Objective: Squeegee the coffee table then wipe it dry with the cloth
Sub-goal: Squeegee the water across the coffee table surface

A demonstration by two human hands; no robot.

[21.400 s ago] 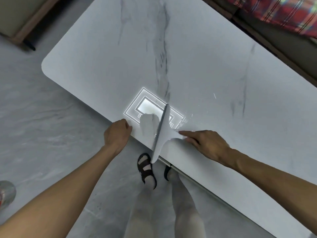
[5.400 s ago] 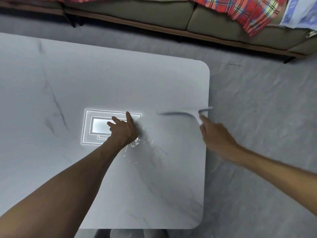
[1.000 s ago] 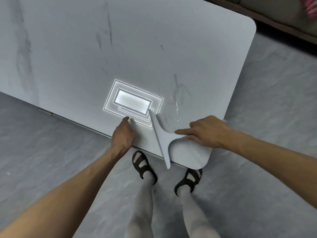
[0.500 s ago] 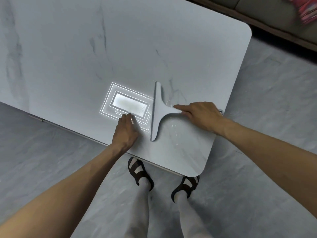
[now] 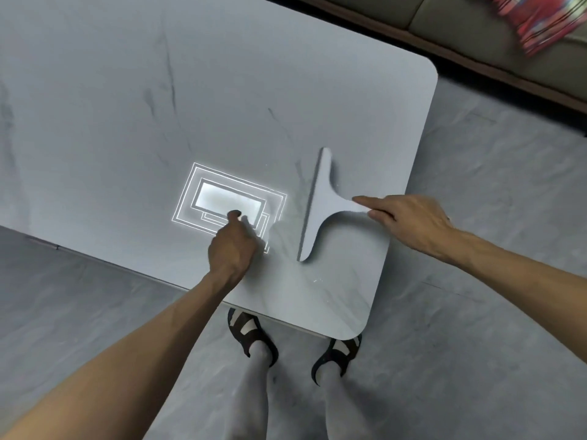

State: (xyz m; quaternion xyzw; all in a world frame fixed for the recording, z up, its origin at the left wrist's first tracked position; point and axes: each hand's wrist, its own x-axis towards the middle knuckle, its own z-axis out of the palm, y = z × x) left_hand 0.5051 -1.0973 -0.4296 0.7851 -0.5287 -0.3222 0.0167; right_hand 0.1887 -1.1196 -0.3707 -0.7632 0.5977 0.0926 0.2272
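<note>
- From the head view we look down on the pale grey marble-patterned coffee table (image 5: 133, 128), whose rounded near right corner sits just above our feet.
- The table's near edge runs from the left border down to that corner, and the right edge climbs from it to a second rounded corner at the upper right.
- Our right hand (image 5: 409, 220) is closed around the stem of the light grey T-shaped squeegee (image 5: 320, 201), index finger stretched along the top of the handle.
- The squeegee blade runs roughly parallel to the table's right edge and near it; we cannot tell whether its full length touches the surface.
- Our right wrist and forearm reach in over the right edge of the table from above the floor.
- Our left hand (image 5: 233, 246) rests knuckles-up on the tabletop, just left of the blade's near end, fingers curled loosely; we cannot tell whether it has hold of anything.
- A bright white reflection of nested rectangles (image 5: 222, 198) lies on the surface beside and partly under the left hand.
- A few small glints of water (image 5: 316, 280) show between the blade's near end and the near corner.
- The broad stretch of tabletop to the left and far side is bare.
- The grey stone-look floor (image 5: 476, 312) is open to the right and near side, where our dark strapped sandals (image 5: 251, 335) stand.
- A brown-framed sofa with a red plaid blanket (image 5: 540, 23) borders the floor at the upper right, well apart from the table's corner.
</note>
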